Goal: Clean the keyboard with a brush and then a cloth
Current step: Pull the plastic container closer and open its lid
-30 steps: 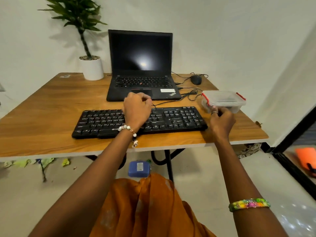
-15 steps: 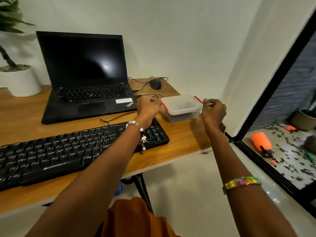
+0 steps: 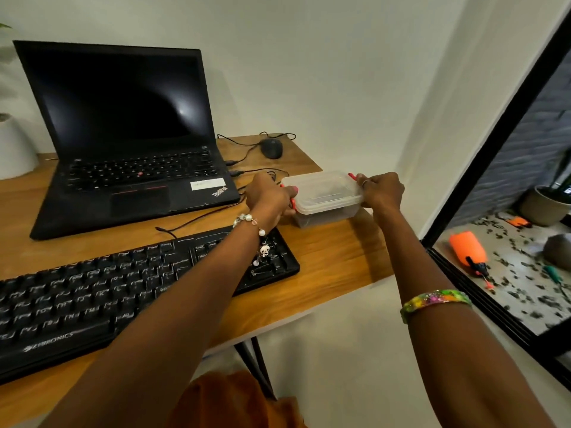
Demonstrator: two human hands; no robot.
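Observation:
A black keyboard (image 3: 92, 298) lies across the front of the wooden table (image 3: 333, 261). Behind its right end stands a clear plastic box (image 3: 324, 197) with a lid and red clips; something dark shows dimly inside. My left hand (image 3: 268, 199) grips the box's left end at the red clip. My right hand (image 3: 383, 191) grips its right end at the other clip. No brush or cloth shows in the open.
A black laptop (image 3: 123, 140) stands open behind the keyboard, with cables and a black mouse (image 3: 272, 148) to its right. A white plant pot (image 3: 15, 146) sits at the far left. The table ends just right of the box, beside a black-framed glass door (image 3: 494, 149).
My left hand left the keyboard and moved right to the box. My right hand rose from the table edge to the box's right clip. The view swung right.

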